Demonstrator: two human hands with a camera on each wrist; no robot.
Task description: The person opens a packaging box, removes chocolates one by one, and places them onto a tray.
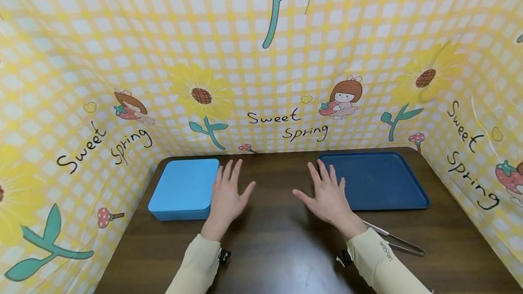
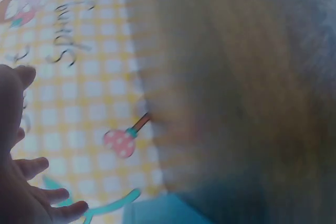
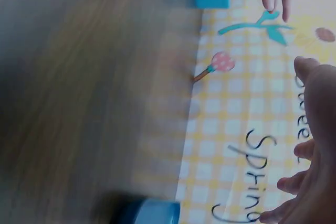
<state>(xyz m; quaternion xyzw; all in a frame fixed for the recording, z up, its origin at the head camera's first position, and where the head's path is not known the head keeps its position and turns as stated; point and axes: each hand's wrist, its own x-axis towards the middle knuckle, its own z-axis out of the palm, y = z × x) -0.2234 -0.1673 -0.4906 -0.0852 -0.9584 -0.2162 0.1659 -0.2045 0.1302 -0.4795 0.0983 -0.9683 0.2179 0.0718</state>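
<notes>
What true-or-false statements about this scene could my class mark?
1. The rectangular light-blue box stands left of the flat dark-blue tray. True.
2. Neither the left hand nor the right hand holds anything. True.
3. The slim metal tongs lie on the dark-brown table. True.
4. The left hand is nearer the tray. False: the right hand is.
5. The box touches the tray. False: the table shows between them.

Box (image 1: pixel 185 187) left on table (image 1: pixel 278 244), tray (image 1: pixel 380 180) right (likely tongs (image 1: pixel 404 242) before it)
</notes>
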